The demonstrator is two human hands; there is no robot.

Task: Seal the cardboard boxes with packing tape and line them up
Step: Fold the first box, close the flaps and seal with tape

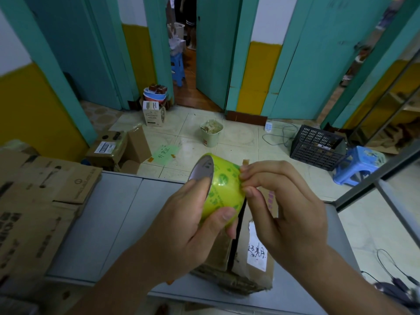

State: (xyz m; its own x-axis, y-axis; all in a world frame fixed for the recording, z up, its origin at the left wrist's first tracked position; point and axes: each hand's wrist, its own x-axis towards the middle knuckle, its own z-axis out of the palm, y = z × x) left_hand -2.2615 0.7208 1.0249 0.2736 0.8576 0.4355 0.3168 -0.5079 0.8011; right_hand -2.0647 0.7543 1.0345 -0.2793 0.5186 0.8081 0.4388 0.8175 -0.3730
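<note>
Left hand (193, 223): its fingers (223, 215) are curled round the tape roll (225, 185) and hold it up.
Right hand (284, 205): its fingers (248, 192) pinch at the edge of the tape on the roll, as if to find the loose end. No strip is pulled out.
Tape roll: yellow-green, in the air between both hands, just above the box.
Box (254, 264): right under the fingers, on the grey worktop (109, 223). A dark gap runs between its top flaps. I see no new tape over it, so I think it is not sealed.
Done so far: nothing that I can see. No sealed boxes stand in a row.
Left to do: pull out tape, stick it over the gap, cut it, do the other boxes, then line them up.
Flat cardboard (34, 201): a pile to the left of the fingers, folded flat, so it holds nothing.
Bin (211, 133): on the floor beyond the fingers, full of pale scraps.
Crate (316, 144): black, beyond the fingers and to the right. Something small lies in it, but I cannot tell what.
Basin (154, 95): blue, far beyond the fingers to the left, on top of a small floor box (154, 114). Brown blocks sit in it.
</note>
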